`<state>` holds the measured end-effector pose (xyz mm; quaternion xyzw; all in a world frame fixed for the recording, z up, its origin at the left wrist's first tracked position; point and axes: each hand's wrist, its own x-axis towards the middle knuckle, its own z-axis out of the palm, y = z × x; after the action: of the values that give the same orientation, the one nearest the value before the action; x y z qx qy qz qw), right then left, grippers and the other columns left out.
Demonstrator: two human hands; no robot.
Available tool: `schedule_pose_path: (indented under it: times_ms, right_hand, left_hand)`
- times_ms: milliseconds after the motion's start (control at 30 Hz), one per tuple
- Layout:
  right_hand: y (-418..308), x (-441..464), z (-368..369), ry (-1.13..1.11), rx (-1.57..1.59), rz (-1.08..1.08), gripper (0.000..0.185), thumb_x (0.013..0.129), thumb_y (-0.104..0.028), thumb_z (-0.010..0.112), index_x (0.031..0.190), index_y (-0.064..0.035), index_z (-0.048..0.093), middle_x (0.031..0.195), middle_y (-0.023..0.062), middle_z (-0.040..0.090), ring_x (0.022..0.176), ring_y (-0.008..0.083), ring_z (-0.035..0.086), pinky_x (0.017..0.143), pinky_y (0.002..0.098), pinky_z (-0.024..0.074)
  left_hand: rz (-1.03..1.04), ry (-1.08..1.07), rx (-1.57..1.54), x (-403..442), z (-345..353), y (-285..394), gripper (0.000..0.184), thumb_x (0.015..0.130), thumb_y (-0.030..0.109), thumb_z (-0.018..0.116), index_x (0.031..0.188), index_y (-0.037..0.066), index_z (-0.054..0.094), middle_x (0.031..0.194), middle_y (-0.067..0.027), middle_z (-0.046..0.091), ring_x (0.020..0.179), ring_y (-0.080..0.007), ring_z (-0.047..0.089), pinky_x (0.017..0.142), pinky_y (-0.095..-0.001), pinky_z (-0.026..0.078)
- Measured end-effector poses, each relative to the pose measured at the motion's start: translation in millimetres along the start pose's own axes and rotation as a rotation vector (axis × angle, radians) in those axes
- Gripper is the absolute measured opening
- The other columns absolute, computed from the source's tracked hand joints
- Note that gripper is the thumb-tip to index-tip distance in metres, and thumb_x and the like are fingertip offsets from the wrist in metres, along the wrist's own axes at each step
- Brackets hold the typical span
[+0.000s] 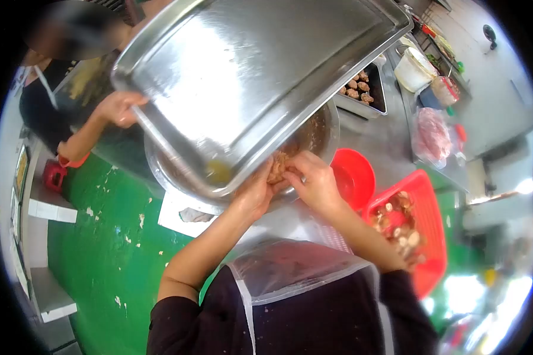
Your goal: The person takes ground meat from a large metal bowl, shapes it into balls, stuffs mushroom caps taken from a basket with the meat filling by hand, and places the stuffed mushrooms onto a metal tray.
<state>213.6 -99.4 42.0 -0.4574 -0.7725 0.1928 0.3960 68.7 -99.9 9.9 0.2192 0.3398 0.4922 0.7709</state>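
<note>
Over the big steel bowl (333, 127), my two hands meet around a brownish lump of food (277, 168). My left hand (256, 192) cups the lump from the left, its fingers partly under the edge of a large metal tray (266, 65). From the right, the fingers of my right hand (311, 177) pinch at the same lump. The tray is tilted above the bowl and hides much of it. A co-worker's hand (121, 109) grips the tray's left edge. Brown mixture (315, 131) shows inside the bowl.
Right of the bowl are a red bowl (353, 177) and a red basket (433, 236) with mushroom-like pieces. Behind stands a deep tray (361, 108) of brown lumps. A white bucket (414, 70) and a bag of pink meat (431, 135) are at the back right.
</note>
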Motion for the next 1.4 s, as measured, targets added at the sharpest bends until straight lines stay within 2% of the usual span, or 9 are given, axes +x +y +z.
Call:
schedule_pose_path:
  times_ms: [133,200,500,667,1067,1167,1200,1300,1400]
  right_hand:
    - [-19.3,-16.3,-19.2,0.046,0.235,0.124,0.013,0.073,-0.008,0.067,0.084,-0.0047,0.061,0.078,0.0110,0.057,0.070,0.0278,0.059,0.061,0.0360,0.0483]
    - [-5.3,-27.6,-13.7,0.021,0.117,-0.078,0.014,0.073,-0.007,0.067,0.085,-0.0051,0.062,0.079,0.0107,0.058,0.071,0.0268,0.060,0.060,0.0351,0.0484]
    - [4.2,-37.1,-41.0,-0.072,0.501,0.126,0.018,0.084,-0.009,0.058,0.100,-0.0033,0.063,0.093,0.0112,0.060,0.087,0.0199,0.058,0.076,0.0295,0.0463]
    - [-17.8,-28.0,-49.8,-0.314,0.329,-0.315,0.036,0.080,-0.012,0.060,0.116,-0.0099,0.057,0.109,0.0127,0.055,0.104,0.0298,0.054,0.085,0.0345,0.0447]
    - [-18.4,-28.5,-44.1,-0.212,0.181,-0.209,0.018,0.075,-0.006,0.065,0.092,-0.0031,0.057,0.084,0.0069,0.059,0.066,0.0169,0.058,0.054,0.0243,0.0456]
    - [-19.3,-22.8,-36.3,-0.306,0.714,0.283,0.011,0.077,-0.006,0.062,0.085,0.0006,0.058,0.072,0.0027,0.057,0.067,0.0167,0.060,0.061,0.0262,0.0481]
    - [-26.7,-17.7,-39.3,-0.336,0.824,0.383,0.008,0.081,-0.006,0.060,0.084,0.0007,0.057,0.072,-0.0011,0.056,0.064,0.0073,0.055,0.055,0.0221,0.0453]
    - [-32.5,-4.9,-41.7,-0.312,0.837,0.479,0.006,0.082,-0.005,0.059,0.086,-0.0008,0.057,0.073,-0.0004,0.057,0.062,0.0032,0.052,0.051,0.0207,0.0431]
    - [-55.8,13.8,-39.2,0.066,0.901,0.278,0.004,0.084,-0.006,0.058,0.086,-0.0031,0.056,0.073,-0.0010,0.055,0.062,0.0026,0.051,0.052,0.0196,0.0421]
  left_hand:
    - [-0.039,0.071,-0.007,-26.4,22.5,-6.3,0.038,0.099,0.036,0.029,0.116,0.007,0.047,0.110,-0.0080,0.057,0.101,-0.0189,0.056,0.086,-0.0357,0.048]
    - [-0.072,0.084,0.045,-36.5,31.2,-17.2,0.043,0.099,0.037,0.022,0.121,0.007,0.043,0.115,-0.0085,0.054,0.103,-0.0211,0.054,0.089,-0.0390,0.045]
    - [0.216,-0.116,0.190,-89.9,39.0,-19.2,0.061,0.087,0.010,0.057,0.136,0.003,0.021,0.121,-0.0127,0.047,0.110,-0.0214,0.050,0.090,-0.0343,0.044]
    - [0.381,-0.113,0.398,-92.8,28.9,-23.8,0.058,0.087,0.010,0.055,0.135,0.004,0.023,0.126,-0.0131,0.044,0.111,-0.0238,0.052,0.092,-0.0347,0.044]
    - [-0.003,-0.097,0.001,-78.2,27.0,0.0,0.035,0.091,0.017,0.051,0.122,0.004,0.041,0.110,-0.0094,0.054,0.099,-0.0203,0.056,0.088,-0.0373,0.047]
    - [-0.054,-0.100,0.040,-71.7,19.4,5.0,0.032,0.092,0.020,0.050,0.120,0.006,0.042,0.109,-0.0083,0.055,0.099,-0.0204,0.057,0.087,-0.0368,0.048]
    - [-0.066,-0.119,0.037,-68.6,16.0,8.9,0.032,0.093,0.021,0.049,0.120,0.006,0.042,0.109,-0.0088,0.055,0.099,-0.0212,0.057,0.087,-0.0369,0.047]
    - [-0.095,-0.147,0.002,-59.2,4.3,16.5,0.032,0.094,0.024,0.047,0.120,0.006,0.043,0.109,-0.0104,0.056,0.099,-0.0242,0.058,0.085,-0.0365,0.048]
    - [-0.059,-0.079,-0.048,-56.2,-17.6,21.0,0.033,0.094,0.027,0.045,0.118,0.005,0.044,0.109,-0.0116,0.057,0.097,-0.0273,0.059,0.083,-0.0357,0.049]
